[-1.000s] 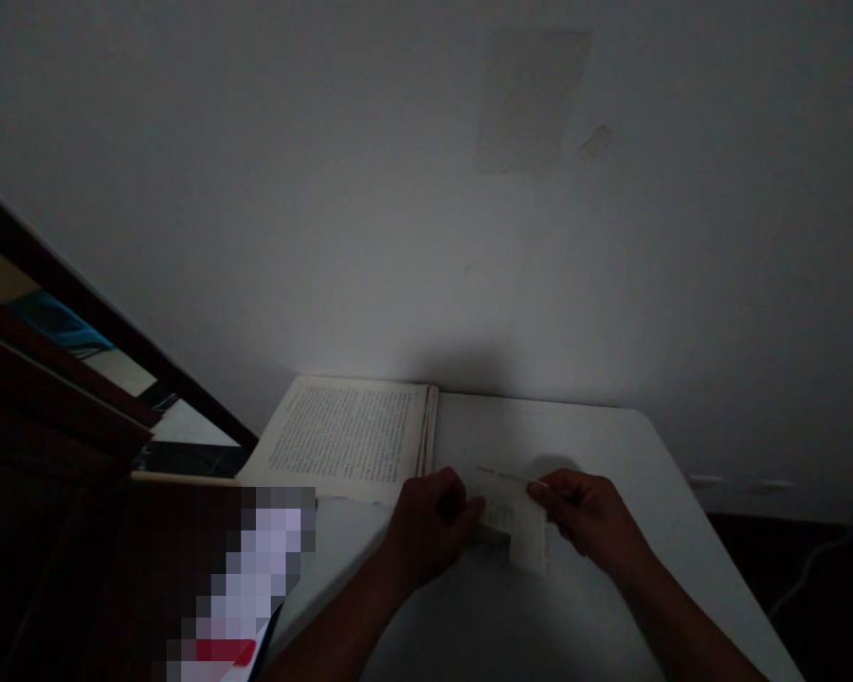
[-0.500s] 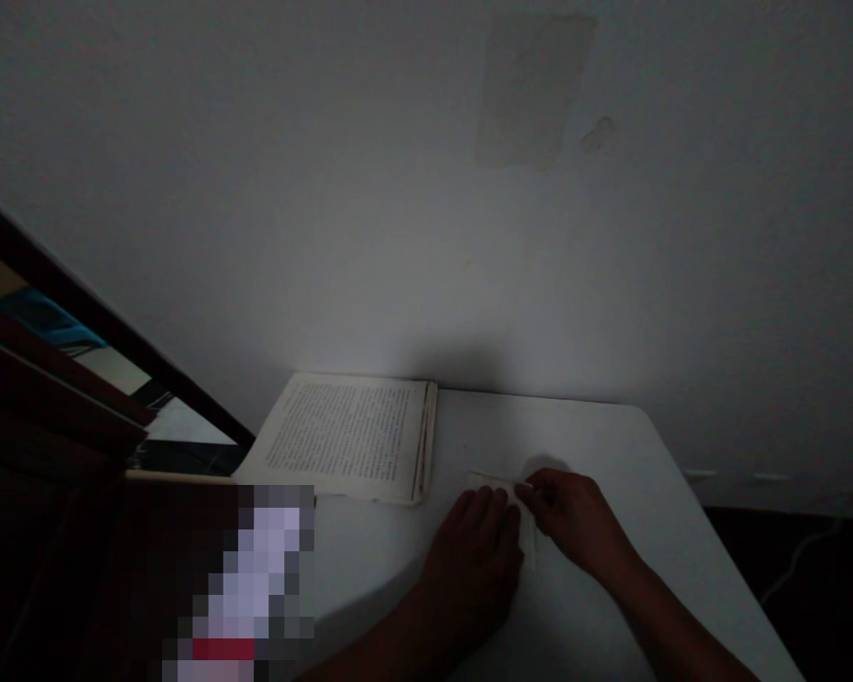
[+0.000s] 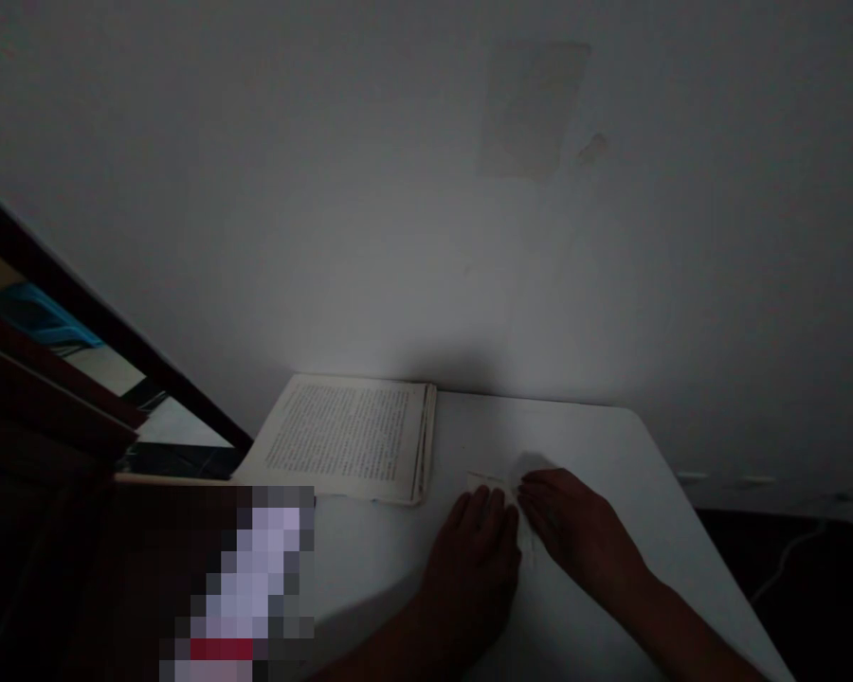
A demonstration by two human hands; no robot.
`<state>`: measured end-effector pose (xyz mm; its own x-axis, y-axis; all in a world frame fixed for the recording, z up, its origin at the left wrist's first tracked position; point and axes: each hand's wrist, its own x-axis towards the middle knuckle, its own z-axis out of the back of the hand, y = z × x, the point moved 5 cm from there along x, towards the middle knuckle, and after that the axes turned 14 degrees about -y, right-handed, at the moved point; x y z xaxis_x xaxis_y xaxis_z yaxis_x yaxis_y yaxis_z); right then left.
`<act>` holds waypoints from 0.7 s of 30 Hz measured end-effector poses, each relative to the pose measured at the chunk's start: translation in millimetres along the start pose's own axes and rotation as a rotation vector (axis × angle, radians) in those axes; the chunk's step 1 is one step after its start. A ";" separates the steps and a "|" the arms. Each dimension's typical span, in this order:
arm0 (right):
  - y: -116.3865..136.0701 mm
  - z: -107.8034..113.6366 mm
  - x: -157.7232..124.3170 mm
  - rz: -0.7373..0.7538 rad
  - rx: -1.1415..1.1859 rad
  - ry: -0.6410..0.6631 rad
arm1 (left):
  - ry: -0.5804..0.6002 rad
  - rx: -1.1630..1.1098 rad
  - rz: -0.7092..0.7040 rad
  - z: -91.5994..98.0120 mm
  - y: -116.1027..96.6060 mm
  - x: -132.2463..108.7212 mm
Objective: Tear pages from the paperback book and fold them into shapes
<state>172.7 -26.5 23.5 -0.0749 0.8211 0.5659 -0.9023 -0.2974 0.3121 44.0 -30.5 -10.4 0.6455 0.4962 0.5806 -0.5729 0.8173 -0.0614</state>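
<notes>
A small pale piece of paper (image 3: 480,479) lies on the white table (image 3: 575,436), mostly covered by my hands. My left hand (image 3: 473,559) rests on top of it, fingers lying side by side and pressing it down. From the right, my right hand (image 3: 575,521) reaches the paper's upper right edge, thumb and fingertips drawn together there. The light is dim, so the exact grip and any folds under the fingers are hard to make out.
A worn book or stack of printed pages (image 3: 341,436) lies on the table's left, near the wall (image 3: 370,237). Dark wooden furniture (image 3: 43,407) stands at the left, beside a blurred-out patch (image 3: 256,578). A cable (image 3: 789,559) hangs beyond the table's right edge.
My right fingertips have shifted slightly left toward my left hand, and the fingers are straighter. My left hand stays on the paper. The view has tilted a little.
</notes>
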 end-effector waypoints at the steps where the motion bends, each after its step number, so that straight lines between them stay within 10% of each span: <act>1: 2.4 -1.6 -4.6 0.059 0.003 0.002 | 0.006 0.000 0.002 0.3 0.1 0.7; 21: -0.7 -17.7 -31.9 0.147 -0.129 -0.001 | 0.099 -0.023 0.181 3.1 8.3 -4.8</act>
<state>168.3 -43.8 -8.3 -0.2094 0.7728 0.5991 -0.9288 -0.3488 0.1253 34.5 -27.0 -11.2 0.5802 0.6608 0.4762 -0.6732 0.7181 -0.1762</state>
